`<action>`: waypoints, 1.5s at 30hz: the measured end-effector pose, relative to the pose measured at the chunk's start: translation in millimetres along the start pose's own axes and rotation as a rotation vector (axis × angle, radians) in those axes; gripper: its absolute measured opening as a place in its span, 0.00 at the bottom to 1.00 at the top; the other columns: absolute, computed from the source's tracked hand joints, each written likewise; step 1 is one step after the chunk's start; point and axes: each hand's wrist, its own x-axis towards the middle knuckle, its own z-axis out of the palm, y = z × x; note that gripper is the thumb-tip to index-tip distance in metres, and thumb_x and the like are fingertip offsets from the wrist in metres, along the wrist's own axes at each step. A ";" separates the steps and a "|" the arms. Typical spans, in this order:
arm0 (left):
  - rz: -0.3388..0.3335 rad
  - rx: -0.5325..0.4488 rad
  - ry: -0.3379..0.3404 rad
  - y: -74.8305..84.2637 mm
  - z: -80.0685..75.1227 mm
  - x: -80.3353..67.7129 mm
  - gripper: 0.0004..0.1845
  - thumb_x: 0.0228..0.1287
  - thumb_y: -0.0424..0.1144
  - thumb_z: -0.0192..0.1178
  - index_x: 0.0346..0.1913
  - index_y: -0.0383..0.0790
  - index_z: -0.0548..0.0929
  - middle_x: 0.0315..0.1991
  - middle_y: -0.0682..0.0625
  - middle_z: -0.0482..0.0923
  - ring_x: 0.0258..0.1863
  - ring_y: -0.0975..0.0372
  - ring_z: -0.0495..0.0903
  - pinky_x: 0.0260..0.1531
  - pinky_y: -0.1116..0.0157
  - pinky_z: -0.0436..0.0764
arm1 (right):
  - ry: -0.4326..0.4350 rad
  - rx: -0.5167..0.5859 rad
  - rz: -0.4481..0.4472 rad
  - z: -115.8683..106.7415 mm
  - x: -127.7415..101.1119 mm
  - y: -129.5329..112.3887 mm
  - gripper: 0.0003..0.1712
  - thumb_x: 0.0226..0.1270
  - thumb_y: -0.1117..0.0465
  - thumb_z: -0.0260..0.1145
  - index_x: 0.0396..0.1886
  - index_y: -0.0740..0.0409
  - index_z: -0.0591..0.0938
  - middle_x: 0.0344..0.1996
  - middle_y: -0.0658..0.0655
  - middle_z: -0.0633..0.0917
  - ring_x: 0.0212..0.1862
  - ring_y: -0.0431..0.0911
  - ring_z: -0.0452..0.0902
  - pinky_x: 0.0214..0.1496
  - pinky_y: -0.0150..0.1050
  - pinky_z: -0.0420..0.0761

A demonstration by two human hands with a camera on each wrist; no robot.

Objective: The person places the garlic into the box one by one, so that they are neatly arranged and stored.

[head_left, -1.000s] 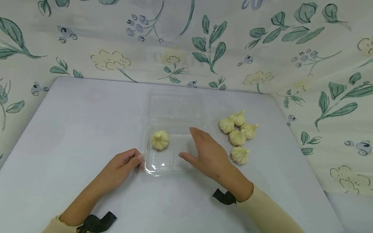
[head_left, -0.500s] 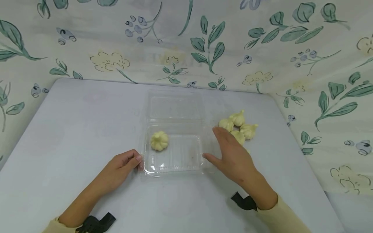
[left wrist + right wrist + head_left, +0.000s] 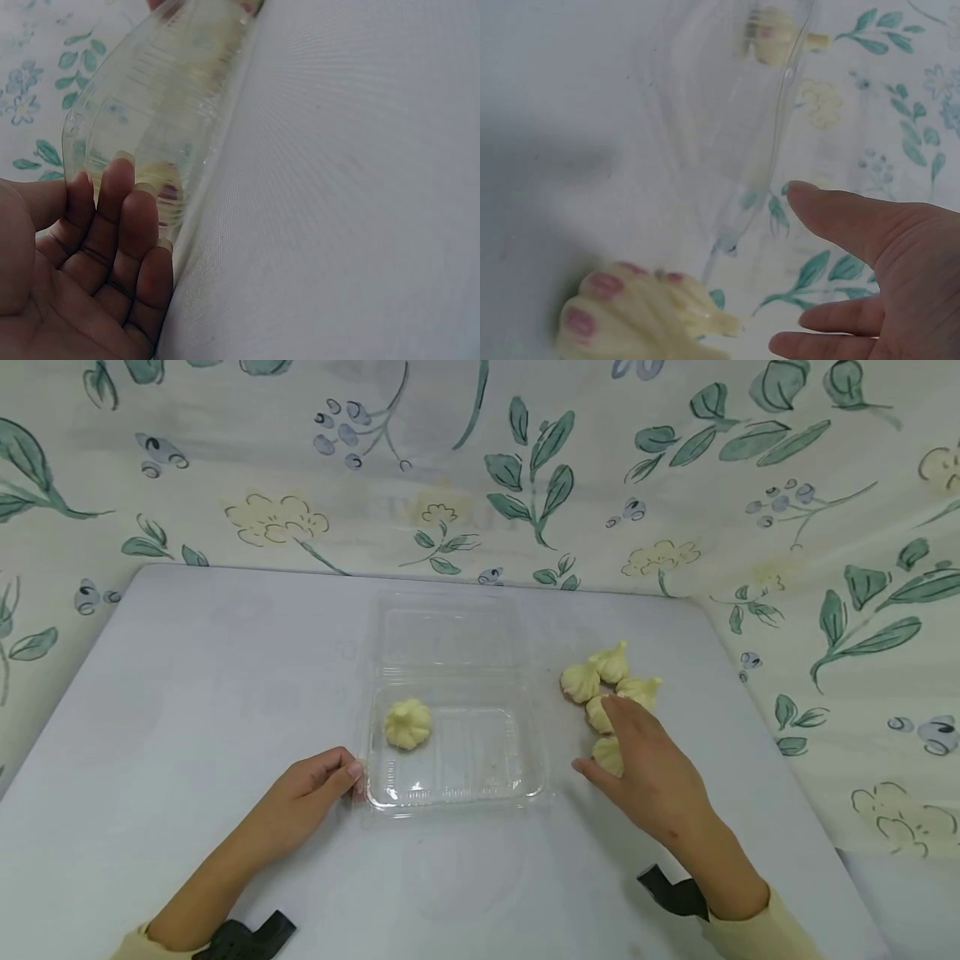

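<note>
A clear plastic clamshell container (image 3: 483,752) lies open on the table, its lid (image 3: 450,635) folded back toward the wall. One garlic bulb (image 3: 408,724) stands in the left part of its base. My left hand (image 3: 318,789) pinches the container's left rim between thumb and fingers, as the left wrist view shows too. Over the nearest bulb (image 3: 606,755) of a group on the right hovers my right hand (image 3: 663,781), thumb and fingers spread apart, holding nothing. In the right wrist view a pink-marked garlic bulb (image 3: 630,315) lies below the fingers.
Several more garlic bulbs (image 3: 580,682) cluster to the right of the container, partly hidden by the right hand. A floral-patterned cloth (image 3: 450,468) hangs behind and beside the white table (image 3: 225,677). Black straps (image 3: 251,935) circle both wrists.
My right hand has moved right, from over the container's right part to over the garlic group. My left hand keeps its grip on the rim, and the bulb in the container stays put.
</note>
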 end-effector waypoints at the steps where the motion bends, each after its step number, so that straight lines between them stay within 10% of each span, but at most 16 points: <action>1: -0.002 -0.002 -0.001 0.1 -0.1 -0.3 0.15 0.77 0.47 0.46 0.34 0.43 0.77 0.32 0.51 0.78 0.36 0.60 0.75 0.39 0.66 0.73 | -0.005 -0.005 0.009 0.0 -0.9 2.3 0.50 0.58 0.42 0.70 0.72 0.63 0.61 0.69 0.66 0.64 0.69 0.61 0.59 0.60 0.60 0.68; 45: -0.012 0.012 0.002 4.7 -0.6 -0.6 0.15 0.77 0.47 0.47 0.34 0.45 0.77 0.33 0.52 0.77 0.37 0.61 0.74 0.40 0.67 0.72 | -0.123 0.163 0.213 28.1 -15.6 59.3 0.35 0.62 0.43 0.68 0.62 0.59 0.74 0.51 0.62 0.82 0.50 0.59 0.77 0.44 0.54 0.78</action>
